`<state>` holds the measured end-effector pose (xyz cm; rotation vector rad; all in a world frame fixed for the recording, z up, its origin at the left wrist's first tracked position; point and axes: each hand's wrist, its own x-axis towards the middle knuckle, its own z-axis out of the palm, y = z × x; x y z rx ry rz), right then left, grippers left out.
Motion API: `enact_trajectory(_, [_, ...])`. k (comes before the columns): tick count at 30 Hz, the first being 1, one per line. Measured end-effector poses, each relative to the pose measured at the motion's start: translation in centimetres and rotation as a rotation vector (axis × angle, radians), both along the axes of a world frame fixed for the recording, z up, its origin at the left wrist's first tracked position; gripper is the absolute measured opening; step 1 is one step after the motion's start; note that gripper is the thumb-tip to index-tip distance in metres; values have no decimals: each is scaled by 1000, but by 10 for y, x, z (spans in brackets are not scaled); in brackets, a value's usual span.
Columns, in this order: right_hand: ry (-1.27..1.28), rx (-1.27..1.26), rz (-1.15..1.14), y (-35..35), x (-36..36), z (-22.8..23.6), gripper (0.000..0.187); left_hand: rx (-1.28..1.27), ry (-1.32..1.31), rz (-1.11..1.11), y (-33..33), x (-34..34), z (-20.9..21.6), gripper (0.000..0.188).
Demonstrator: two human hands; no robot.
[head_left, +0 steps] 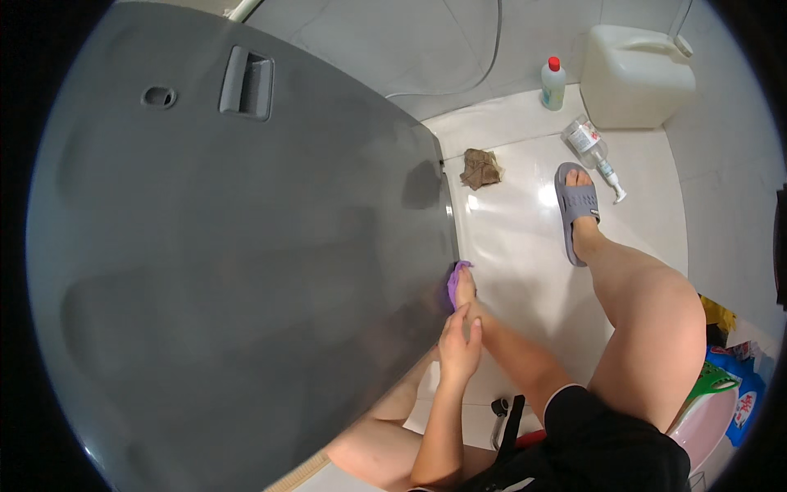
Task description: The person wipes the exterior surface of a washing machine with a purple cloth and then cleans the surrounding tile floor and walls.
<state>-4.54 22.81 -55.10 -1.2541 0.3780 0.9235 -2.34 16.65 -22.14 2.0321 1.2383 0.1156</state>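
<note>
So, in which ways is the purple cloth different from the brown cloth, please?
The purple cloth is vivid in colour; the brown cloth is dull. The purple cloth is at the right hand, beside the grey panel's edge; the brown cloth lies untouched on the white floor. Both look crumpled.

White floor (512, 234) is shining

The pale far wall (553, 29) is showing thin seams, and a grey hose (498, 37) is curving down against it. The right wall (730, 184) is rising along the floor's right edge. A white strip (496, 125) is bordering the far edge, and light is making bright spots (548, 195).
</note>
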Motion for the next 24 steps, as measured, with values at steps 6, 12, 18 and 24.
enact_trajectory(6, [85,298,77,112,107,102,47,-33,-49,120,35,-16,-7,36])
enact_trajectory(12, [-332,202,339,162,127,132,55,-12,-103,165,49,-17,2,35])
enact_trajectory(18, [-401,-43,459,51,18,68,49,-47,-111,183,53,12,9,36])
enact_trajectory(24, [-268,64,439,-32,-41,177,46,-62,-85,196,42,8,17,37])
